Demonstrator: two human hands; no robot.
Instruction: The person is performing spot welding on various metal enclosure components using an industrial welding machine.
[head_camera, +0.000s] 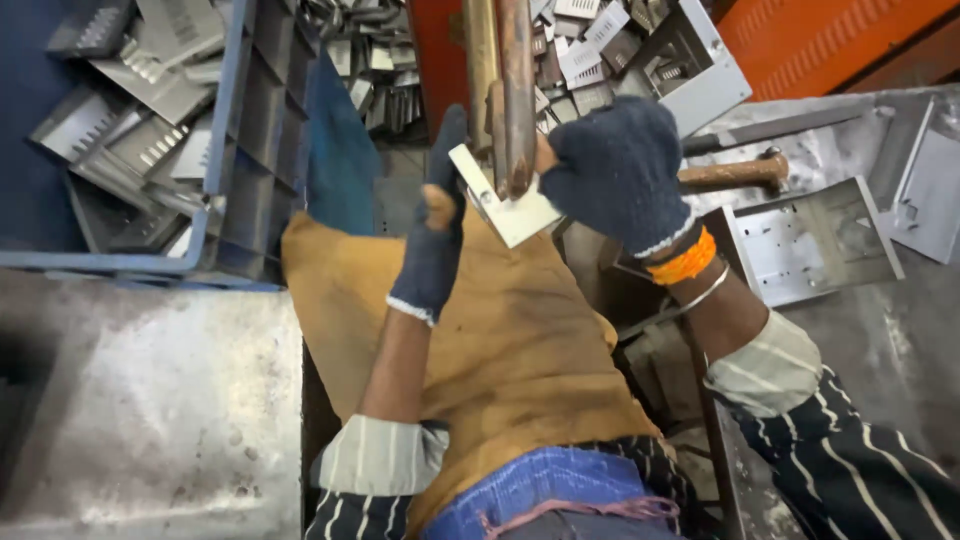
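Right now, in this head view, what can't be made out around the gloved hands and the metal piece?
- Small metal plate: its middle is hidden behind the rusty vertical rods.
- Right hand: its fingers curl out of sight, so the grip is unclear.
- Left hand: its fingers lie behind the plate's edge.
- Rods' upper ends: cut off by the top edge.
- Blue crate: its parts are too jumbled to tell apart.

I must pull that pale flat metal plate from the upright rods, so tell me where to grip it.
Grip the pale flat metal plate by its free lower right corner, coming from the right: the two rusty upright rods clamp its middle, and the left hand already covers its left edge.
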